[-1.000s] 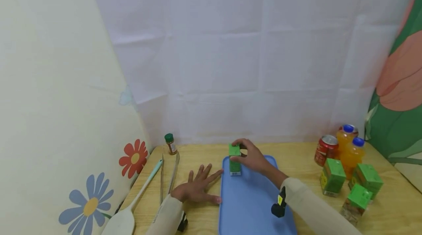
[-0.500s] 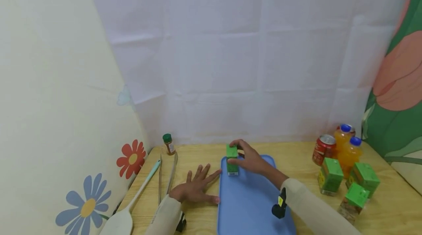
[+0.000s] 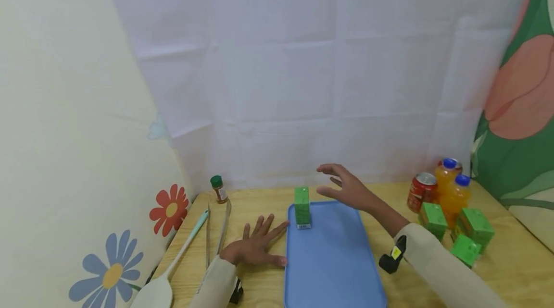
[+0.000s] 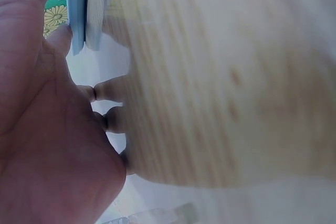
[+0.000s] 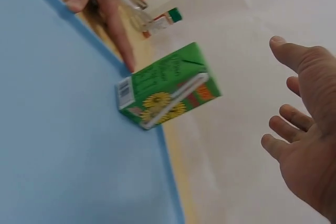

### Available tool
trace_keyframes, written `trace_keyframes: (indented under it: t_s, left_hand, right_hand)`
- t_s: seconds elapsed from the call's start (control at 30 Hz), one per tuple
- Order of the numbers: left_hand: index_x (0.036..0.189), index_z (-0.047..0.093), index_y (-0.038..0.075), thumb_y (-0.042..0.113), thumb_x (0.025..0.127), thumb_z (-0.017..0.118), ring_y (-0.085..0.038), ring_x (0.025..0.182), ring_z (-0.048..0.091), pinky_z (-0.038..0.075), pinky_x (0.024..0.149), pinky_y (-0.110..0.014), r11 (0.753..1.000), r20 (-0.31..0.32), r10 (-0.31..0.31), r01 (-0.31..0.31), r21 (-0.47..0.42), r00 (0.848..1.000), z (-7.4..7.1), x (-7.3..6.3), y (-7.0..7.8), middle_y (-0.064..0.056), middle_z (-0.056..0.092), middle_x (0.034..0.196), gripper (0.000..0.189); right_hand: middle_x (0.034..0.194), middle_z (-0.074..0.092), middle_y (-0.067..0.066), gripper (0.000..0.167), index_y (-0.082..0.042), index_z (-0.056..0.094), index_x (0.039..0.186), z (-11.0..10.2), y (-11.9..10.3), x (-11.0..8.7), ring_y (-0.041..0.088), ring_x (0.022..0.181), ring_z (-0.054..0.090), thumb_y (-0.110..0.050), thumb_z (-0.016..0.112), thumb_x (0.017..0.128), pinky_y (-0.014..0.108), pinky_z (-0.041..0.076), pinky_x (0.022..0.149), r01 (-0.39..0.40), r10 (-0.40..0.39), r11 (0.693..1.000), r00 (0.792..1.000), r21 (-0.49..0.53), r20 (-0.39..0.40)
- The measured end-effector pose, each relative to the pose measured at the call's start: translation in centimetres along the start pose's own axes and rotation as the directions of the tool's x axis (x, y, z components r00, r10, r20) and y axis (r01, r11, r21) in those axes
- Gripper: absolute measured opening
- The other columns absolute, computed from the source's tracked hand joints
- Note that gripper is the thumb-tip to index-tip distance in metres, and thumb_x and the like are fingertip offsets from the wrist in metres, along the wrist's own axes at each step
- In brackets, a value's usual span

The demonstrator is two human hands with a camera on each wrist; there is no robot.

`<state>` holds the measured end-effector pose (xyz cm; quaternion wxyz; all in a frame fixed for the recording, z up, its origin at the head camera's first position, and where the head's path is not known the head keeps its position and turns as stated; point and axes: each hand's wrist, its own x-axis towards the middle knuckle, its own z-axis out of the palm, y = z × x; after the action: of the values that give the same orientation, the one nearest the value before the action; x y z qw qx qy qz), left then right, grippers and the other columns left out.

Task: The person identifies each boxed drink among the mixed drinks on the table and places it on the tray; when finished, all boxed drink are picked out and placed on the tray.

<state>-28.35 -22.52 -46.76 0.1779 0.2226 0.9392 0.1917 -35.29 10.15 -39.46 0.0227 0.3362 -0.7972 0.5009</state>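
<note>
A green drink carton point(image 3: 302, 208) stands upright in the far left corner of the blue tray point(image 3: 333, 255). In the right wrist view the carton point(image 5: 167, 87) shows yellow flowers and a white straw along its side. My right hand point(image 3: 346, 188) is in the air to the right of the carton, apart from it, with fingers spread and nothing in them. My left hand point(image 3: 256, 245) rests on the wooden table, fingers splayed, with thumb and forefinger reaching the tray's left edge. The left wrist view shows its palm point(image 4: 58, 124) beside the tray edge.
At the right stand several green cartons point(image 3: 472, 227), a red soda can point(image 3: 421, 192) and orange drink bottles point(image 3: 457, 198) with blue caps. On the left lie a white spatula point(image 3: 156, 291) and metal tongs point(image 3: 223, 226), with a green-capped spice jar point(image 3: 219, 190) behind.
My right hand has let go of the carton and moved up and to the right. The carton stays standing on the tray. My left hand keeps its place.
</note>
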Motion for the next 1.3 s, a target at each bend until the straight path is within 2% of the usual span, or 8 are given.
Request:
trace_keyframes:
  t_s: [0.2,0.5,0.73,0.83,0.97,1.07,1.2,1.3]
  left_hand:
    - [0.162,0.008,0.036,0.075,0.084,0.06,-0.044,0.148,-0.02,-0.013,0.109,-0.072,1.0,0.0,-0.004,0.004,-0.006,1.0,-0.2,-0.1,0.0,-0.017,-0.013,0.166,0.101]
    - [0.162,0.009,0.036,0.074,0.085,0.061,-0.045,0.148,-0.02,-0.014,0.108,-0.072,1.0,-0.016,0.003,-0.003,-0.01,1.0,-0.3,-0.2,-0.3,-0.018,-0.012,0.166,0.101]
    - [0.162,0.009,0.034,0.075,0.084,0.061,-0.046,0.147,-0.02,-0.017,0.106,-0.072,0.999,-0.007,0.014,-0.015,-0.048,1.0,-0.2,-0.3,-0.6,-0.02,-0.013,0.166,0.103]
    - [0.162,0.009,0.036,0.075,0.084,0.061,-0.045,0.147,-0.02,-0.017,0.107,-0.072,0.999,-0.01,0.008,-0.009,-0.046,1.0,0.0,-0.2,-0.7,-0.019,-0.012,0.166,0.102]
    - [0.162,0.009,0.036,0.073,0.085,0.062,-0.044,0.148,-0.02,-0.014,0.108,-0.072,0.999,-0.009,0.003,-0.003,-0.044,1.0,0.1,-0.2,-0.6,-0.017,-0.012,0.166,0.101]
    - [0.162,0.009,0.035,0.072,0.085,0.063,-0.044,0.148,-0.018,-0.012,0.108,-0.073,0.999,-0.01,0.008,-0.008,-0.044,1.0,0.1,-0.2,-0.4,-0.018,-0.011,0.166,0.101]
    - [0.162,0.01,0.038,0.073,0.084,0.063,-0.042,0.148,-0.02,-0.015,0.108,-0.071,0.999,-0.016,0.011,-0.012,-0.048,1.0,0.3,0.1,-0.6,-0.017,-0.011,0.166,0.101]
    - [0.162,0.01,0.037,0.073,0.084,0.063,-0.042,0.148,-0.021,-0.016,0.108,-0.071,0.999,-0.011,0.011,-0.011,-0.051,1.0,0.2,0.1,-0.6,-0.017,-0.012,0.166,0.101]
  right_hand:
    - [0.151,0.042,0.008,0.058,-0.012,0.042,0.148,-3.7,-1.7,-1.2,0.033,0.141,0.038,-0.029,0.067,0.099,0.051,0.028,0.117,0.01,-0.01,0.999,1.0,0.033,-0.007]
    - [0.152,0.041,0.006,0.057,-0.014,0.039,0.149,-8.1,-3.6,-3.5,0.03,0.14,0.04,-0.032,0.063,0.101,0.054,0.029,0.115,-0.018,0.019,0.996,1.0,-0.085,0.007]
    - [0.155,0.037,0.012,0.054,-0.009,0.036,0.152,-11.6,-4.5,-6.5,0.036,0.144,0.033,-0.024,0.058,0.104,0.056,0.029,0.114,-0.033,0.035,0.994,0.999,-0.102,0.021]
    - [0.155,0.036,0.01,0.053,-0.014,0.035,0.152,-13.0,-4.3,-8.2,0.038,0.144,0.033,-0.024,0.056,0.105,0.05,0.035,0.112,-0.087,0.088,0.99,0.996,-0.115,0.002]
    - [0.154,0.037,0.006,0.05,-0.02,0.035,0.152,-15.1,-4.0,-10.6,0.036,0.142,0.036,-0.021,0.055,0.106,0.027,0.045,0.104,-0.121,0.118,0.984,0.993,-0.133,-0.032]
    - [0.153,0.039,0.004,0.049,-0.021,0.036,0.152,-16.6,-3.9,-12.2,0.028,0.139,0.041,-0.017,0.054,0.106,0.015,0.045,0.096,-0.127,0.117,0.978,0.991,-0.163,-0.067]
    - [0.152,0.041,0.003,0.051,-0.025,0.035,0.153,-18.2,-4.2,-14.0,0.027,0.137,0.042,-0.019,0.054,0.106,0.014,0.047,0.089,-0.188,0.165,0.958,0.979,-0.217,-0.118]
    - [0.154,0.038,0.009,0.056,-0.021,0.031,0.156,-19.4,-4.4,-15.2,0.038,0.137,0.039,-0.024,0.056,0.105,0.02,0.051,0.089,-0.242,0.214,0.935,0.968,-0.259,-0.132]
